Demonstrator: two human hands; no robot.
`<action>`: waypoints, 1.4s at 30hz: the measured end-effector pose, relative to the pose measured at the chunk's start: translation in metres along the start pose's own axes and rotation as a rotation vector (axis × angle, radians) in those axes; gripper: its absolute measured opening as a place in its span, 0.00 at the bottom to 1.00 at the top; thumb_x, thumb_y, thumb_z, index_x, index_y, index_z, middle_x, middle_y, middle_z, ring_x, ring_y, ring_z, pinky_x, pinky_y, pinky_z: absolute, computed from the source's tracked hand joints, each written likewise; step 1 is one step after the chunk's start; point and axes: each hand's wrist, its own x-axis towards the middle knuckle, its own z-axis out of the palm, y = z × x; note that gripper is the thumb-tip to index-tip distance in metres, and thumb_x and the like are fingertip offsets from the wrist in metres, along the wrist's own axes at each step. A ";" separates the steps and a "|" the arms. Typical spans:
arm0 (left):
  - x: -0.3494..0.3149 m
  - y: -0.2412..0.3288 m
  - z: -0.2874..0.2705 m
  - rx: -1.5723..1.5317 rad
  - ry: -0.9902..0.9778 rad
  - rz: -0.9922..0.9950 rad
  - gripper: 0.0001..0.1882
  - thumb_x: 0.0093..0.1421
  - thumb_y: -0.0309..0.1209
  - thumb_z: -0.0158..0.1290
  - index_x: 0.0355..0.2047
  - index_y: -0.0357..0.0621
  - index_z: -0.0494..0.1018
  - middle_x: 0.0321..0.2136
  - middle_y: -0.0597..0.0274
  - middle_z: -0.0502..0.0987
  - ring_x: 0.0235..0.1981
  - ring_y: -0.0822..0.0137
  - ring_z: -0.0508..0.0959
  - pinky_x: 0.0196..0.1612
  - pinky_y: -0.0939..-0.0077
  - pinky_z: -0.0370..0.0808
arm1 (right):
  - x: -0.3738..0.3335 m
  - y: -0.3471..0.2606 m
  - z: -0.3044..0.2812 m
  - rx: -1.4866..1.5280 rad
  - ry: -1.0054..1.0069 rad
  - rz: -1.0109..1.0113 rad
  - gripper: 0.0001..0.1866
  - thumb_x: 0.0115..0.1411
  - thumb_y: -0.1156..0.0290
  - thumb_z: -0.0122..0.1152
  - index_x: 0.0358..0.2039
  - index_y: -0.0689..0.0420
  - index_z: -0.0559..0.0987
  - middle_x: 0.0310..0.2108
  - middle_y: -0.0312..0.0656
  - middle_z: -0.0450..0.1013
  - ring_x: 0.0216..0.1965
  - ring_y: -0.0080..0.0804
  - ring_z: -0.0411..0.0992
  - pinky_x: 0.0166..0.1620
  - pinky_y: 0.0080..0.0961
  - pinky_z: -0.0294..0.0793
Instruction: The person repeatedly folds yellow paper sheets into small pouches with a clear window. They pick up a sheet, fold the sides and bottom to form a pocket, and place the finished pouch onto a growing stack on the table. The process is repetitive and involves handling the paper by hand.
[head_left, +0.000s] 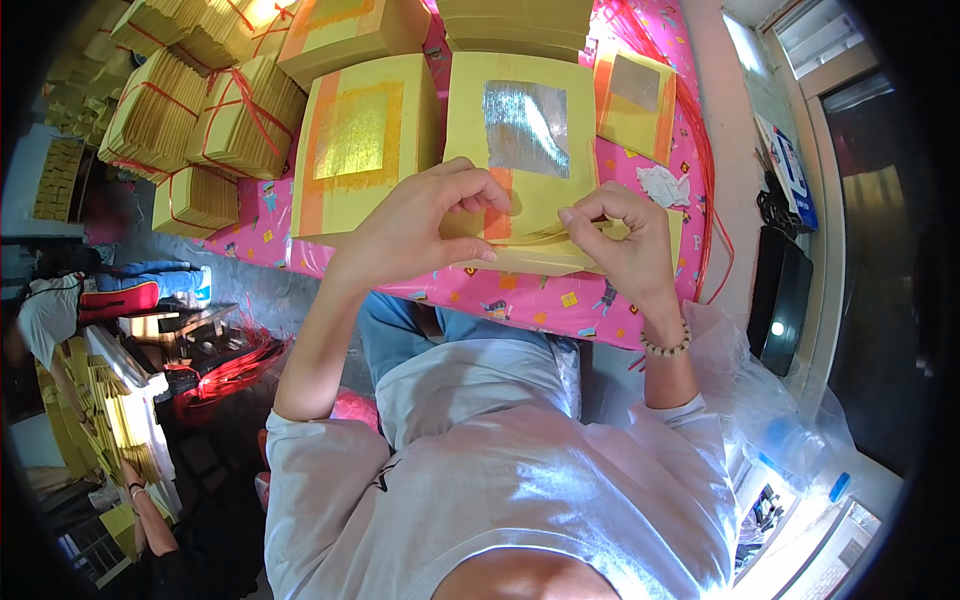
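Note:
In front of me stands a stack of yellow paper [470, 110] with a silver foil square [526, 128] and an orange stripe on its top sheet. Over its near left part hovers my left hand [430, 215], fingers bent and thumb apart, nothing between them. My right hand [628, 240] is at the near right corner, thumb and forefinger pinched on the edge of a yellow paper sheet [545, 236] that curves up slightly. Left of it stands another yellow stack [315, 195] topped by a gold foil square [350, 130].
Bundles of yellow paper [150, 115] tied with red string fill the far left. A smaller silver-foil stack [632, 100], crumpled white tissue [664, 186] and red strings [705, 200] lie rightward on the pink patterned tablecloth [480, 300]. Other people work at lower left.

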 end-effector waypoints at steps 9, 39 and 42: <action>0.001 -0.005 -0.002 -0.011 0.001 0.050 0.19 0.49 0.30 0.63 0.41 0.45 0.72 0.38 0.61 0.74 0.37 0.61 0.74 0.44 0.71 0.71 | 0.005 -0.004 0.002 0.020 0.063 -0.026 0.06 0.52 0.76 0.66 0.23 0.64 0.78 0.21 0.37 0.72 0.24 0.23 0.69 0.29 0.20 0.66; 0.034 -0.019 -0.075 -0.229 -0.110 0.212 0.12 0.63 0.31 0.47 0.42 0.36 0.72 0.41 0.49 0.76 0.42 0.49 0.76 0.44 0.62 0.73 | 0.079 -0.042 0.012 0.830 0.183 0.643 0.25 0.63 0.61 0.54 0.56 0.63 0.67 0.50 0.41 0.71 0.50 0.28 0.70 0.51 0.28 0.71; 0.032 -0.019 -0.073 -0.147 -0.221 0.228 0.12 0.62 0.31 0.47 0.42 0.37 0.71 0.41 0.49 0.76 0.42 0.48 0.75 0.45 0.59 0.72 | 0.077 -0.043 0.007 0.500 0.035 0.625 0.24 0.57 0.69 0.63 0.52 0.63 0.71 0.44 0.38 0.74 0.43 0.24 0.72 0.48 0.25 0.72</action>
